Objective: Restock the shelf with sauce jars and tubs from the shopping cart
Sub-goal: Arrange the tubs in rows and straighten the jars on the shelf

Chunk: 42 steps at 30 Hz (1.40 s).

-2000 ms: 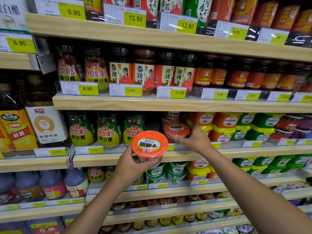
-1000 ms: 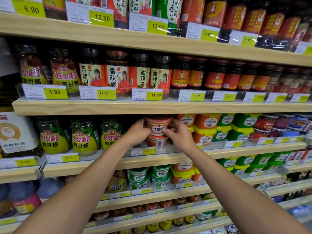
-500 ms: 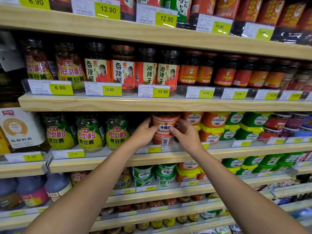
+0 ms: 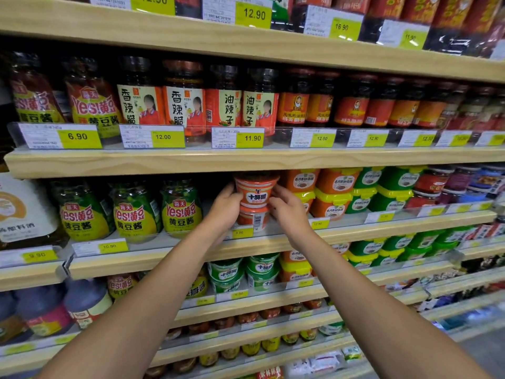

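An orange sauce tub (image 4: 255, 194) with a white label stands stacked on a second orange tub (image 4: 252, 218) on the middle shelf (image 4: 382, 228). My left hand (image 4: 225, 206) grips the upper tub's left side, fingers curled behind it. On the tub's right side, my right hand (image 4: 287, 212) holds it with curled fingertips. The tub sits upright, its top just under the shelf board above. The shopping cart is out of view.
Green-lidded bean paste jars (image 4: 181, 212) stand left of the tubs, across a dark gap. Stacked orange and green square tubs (image 4: 332, 192) crowd the right. A clear price-tag rail (image 4: 241, 232) runs along the shelf front. Chili jars (image 4: 226, 105) fill the shelf above.
Two seconds ago my left hand held the orange tub in front of the shelf. It now stands on the lower tub, with both hands at its sides. Little has moved in the last half second.
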{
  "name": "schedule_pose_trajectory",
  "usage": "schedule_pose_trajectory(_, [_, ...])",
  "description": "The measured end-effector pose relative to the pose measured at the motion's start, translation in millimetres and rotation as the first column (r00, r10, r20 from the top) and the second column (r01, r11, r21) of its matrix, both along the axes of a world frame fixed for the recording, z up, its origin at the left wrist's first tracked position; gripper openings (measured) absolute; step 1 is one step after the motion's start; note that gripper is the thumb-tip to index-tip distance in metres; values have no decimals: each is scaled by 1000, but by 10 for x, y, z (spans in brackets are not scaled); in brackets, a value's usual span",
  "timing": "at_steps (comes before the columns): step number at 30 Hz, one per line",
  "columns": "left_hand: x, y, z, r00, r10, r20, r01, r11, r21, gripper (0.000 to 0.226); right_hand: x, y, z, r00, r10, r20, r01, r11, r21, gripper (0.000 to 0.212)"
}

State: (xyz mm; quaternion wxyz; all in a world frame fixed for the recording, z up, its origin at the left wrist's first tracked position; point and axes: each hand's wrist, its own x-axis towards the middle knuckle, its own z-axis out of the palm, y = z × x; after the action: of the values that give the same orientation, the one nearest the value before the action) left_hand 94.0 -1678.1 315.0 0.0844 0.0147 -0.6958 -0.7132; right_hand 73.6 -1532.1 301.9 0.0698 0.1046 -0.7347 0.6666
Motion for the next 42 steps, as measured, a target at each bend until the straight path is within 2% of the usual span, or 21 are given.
schedule_pose_trajectory(2, [-7,30,0,1000,18,25,-18,999,36,27,-9,-13,26,995,-17,98,25,996,-88,33])
schedule_pose_trajectory(4, [-10,57,18,995,69,66,-78,986,145,18,0,-30,77,985,2,170,31,981,-194,36])
schedule_pose_trajectory(7, [-11,81,80,975,146,170,-193,933,305,35,-16,-36,100,956,73,283,27,942,-334,48])
schedule_pose_trajectory(10, [-32,125,131,966,132,222,-202,921,332,47,-55,-51,118,951,129,281,-16,929,-370,55])
schedule_pose_trajectory(12, [-16,183,175,970,104,220,-174,928,331,53,-74,-96,136,948,148,283,-22,914,-404,45])
schedule_pose_trajectory(14, [8,221,201,971,89,224,-161,930,330,54,-91,-146,116,937,171,303,-30,907,-420,40])
schedule_pose_trajectory(18, [-15,204,170,970,112,217,-178,933,312,55,-43,-208,88,938,146,313,-25,932,-361,47])
schedule_pose_trajectory(22, [-1,214,161,968,130,215,-192,934,300,53,-96,-99,100,935,179,305,-61,931,-359,38])
schedule_pose_trajectory(26, [94,322,153,967,184,176,-228,932,283,53,-108,10,133,935,180,304,-71,939,-337,33])
schedule_pose_trajectory(30, [229,469,151,955,268,127,-292,926,239,55,-36,155,151,932,218,289,-153,961,-231,58])
schedule_pose_trajectory(34, [335,597,75,924,373,82,-381,899,215,62,81,369,202,917,276,288,-217,951,-220,73])
schedule_pose_trajectory(36, [407,698,-48,871,490,-13,-480,859,179,62,146,509,211,920,286,267,-246,954,-173,70])
schedule_pose_trajectory(39, [638,946,-131,713,645,-275,-630,761,151,42,203,689,205,954,212,214,-179,970,-167,58])
schedule_pose_trajectory(40, [701,1052,-140,701,636,-323,-619,767,166,38,190,732,169,964,168,205,-129,973,-190,53])
schedule_pose_trajectory(42, [755,1262,-145,741,574,-350,-562,814,146,36,183,810,88,978,72,195,-31,978,-208,43])
